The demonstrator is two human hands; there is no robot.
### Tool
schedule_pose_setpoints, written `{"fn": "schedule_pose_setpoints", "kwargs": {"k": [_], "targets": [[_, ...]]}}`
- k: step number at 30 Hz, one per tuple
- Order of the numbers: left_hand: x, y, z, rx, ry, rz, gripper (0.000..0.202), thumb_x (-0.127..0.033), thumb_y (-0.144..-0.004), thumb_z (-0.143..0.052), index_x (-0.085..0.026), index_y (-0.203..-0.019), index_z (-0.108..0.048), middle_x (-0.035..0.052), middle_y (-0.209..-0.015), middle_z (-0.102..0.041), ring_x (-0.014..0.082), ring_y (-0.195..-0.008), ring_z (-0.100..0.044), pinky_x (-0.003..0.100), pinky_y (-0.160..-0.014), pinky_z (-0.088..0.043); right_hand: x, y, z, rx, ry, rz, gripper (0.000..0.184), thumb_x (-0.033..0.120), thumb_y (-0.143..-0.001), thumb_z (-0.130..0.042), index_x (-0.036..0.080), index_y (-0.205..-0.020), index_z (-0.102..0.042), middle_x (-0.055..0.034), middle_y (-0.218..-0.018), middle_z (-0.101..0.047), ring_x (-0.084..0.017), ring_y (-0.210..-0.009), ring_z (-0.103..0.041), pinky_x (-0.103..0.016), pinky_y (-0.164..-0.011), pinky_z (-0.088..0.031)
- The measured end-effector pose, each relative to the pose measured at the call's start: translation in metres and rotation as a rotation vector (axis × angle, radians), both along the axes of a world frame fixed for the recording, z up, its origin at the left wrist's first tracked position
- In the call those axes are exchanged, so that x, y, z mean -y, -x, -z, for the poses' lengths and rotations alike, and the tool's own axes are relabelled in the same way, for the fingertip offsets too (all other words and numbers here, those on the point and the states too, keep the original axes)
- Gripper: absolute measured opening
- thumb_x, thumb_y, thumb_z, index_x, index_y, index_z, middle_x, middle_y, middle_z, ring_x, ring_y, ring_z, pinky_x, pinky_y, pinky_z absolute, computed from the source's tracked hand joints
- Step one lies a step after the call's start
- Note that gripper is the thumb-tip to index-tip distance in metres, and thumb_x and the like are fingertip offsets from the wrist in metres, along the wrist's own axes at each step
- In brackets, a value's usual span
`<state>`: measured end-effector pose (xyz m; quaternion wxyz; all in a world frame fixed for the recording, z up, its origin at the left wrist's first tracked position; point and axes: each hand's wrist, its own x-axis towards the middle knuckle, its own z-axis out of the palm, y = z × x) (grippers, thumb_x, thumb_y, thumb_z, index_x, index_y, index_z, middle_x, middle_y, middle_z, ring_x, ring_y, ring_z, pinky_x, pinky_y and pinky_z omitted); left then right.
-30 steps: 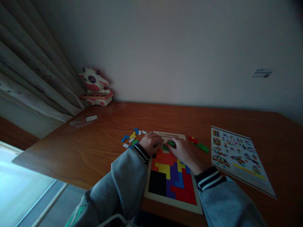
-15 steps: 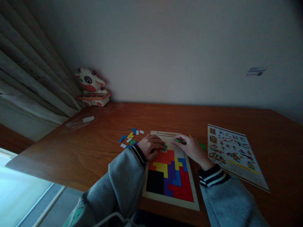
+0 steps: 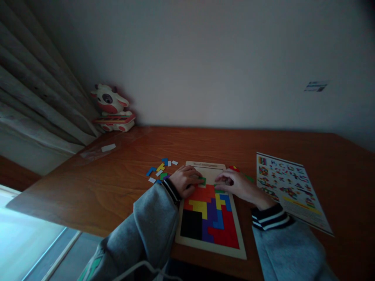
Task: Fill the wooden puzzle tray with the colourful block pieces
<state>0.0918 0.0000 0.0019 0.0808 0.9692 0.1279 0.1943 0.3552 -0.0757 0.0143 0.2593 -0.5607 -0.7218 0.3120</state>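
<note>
A wooden puzzle tray [image 3: 240,249] lies in front of me, its lower part filled with red, yellow, purple, blue and black blocks. My left hand [image 3: 185,180] rests curled on the tray's upper left, fingertips on a green piece [image 3: 202,180] lying in the tray. My right hand [image 3: 238,185] pinches another green piece [image 3: 219,190] and holds it down on the tray just above the yellow and blue blocks. Loose blue, yellow, green and white pieces [image 3: 160,171] lie left of the tray. A red piece [image 3: 233,168] and a green one [image 3: 249,178] lie behind my right hand.
A printed pattern sheet [image 3: 288,189] lies on the wooden table [image 3: 117,183] to the right. A cow-shaped toy [image 3: 111,107] stands at the far left corner by the curtain [image 3: 35,93]. A clear plastic bag [image 3: 101,150] lies near it. The wall is behind.
My right hand has carried its green piece from the tray's top edge down and toward me onto the board. The left hand stayed on its green piece.
</note>
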Motion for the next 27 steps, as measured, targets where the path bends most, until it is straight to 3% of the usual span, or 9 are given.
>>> {"fn": "schedule_pose_setpoints", "kwargs": {"k": [13, 27], "targets": [[-0.0025, -0.0005, -0.0004, -0.049, 0.018, 0.016, 0.049, -0.020, -0.079, -0.050, -0.022, -0.125, -0.064, 0.0089, -0.122, -0.062, 0.0276, -0.108, -0.052, 0.045, -0.095, -0.044, -0.0020, 0.0000, 0.0065, 0.014, 0.007, 0.015, 0.033, 0.051, -0.078, -0.071, 0.019, -0.088, -0.067, -0.0041, -0.090, -0.060, -0.016, -0.075, -0.057, -0.030, -0.069, -0.047], [0.0006, 0.0009, -0.0029, 0.023, 0.034, 0.070, 0.042, -0.018, -0.077, -0.048, -0.023, -0.112, -0.072, 0.0058, -0.118, -0.068, 0.0272, -0.107, -0.054, 0.046, -0.097, -0.044, -0.0025, -0.0017, 0.0094, 0.073, 0.003, 0.012, 0.037, 0.054, -0.074, -0.073, 0.019, -0.085, -0.067, -0.0033, -0.089, -0.058, -0.015, -0.073, -0.055, -0.028, -0.064, -0.044]]}}
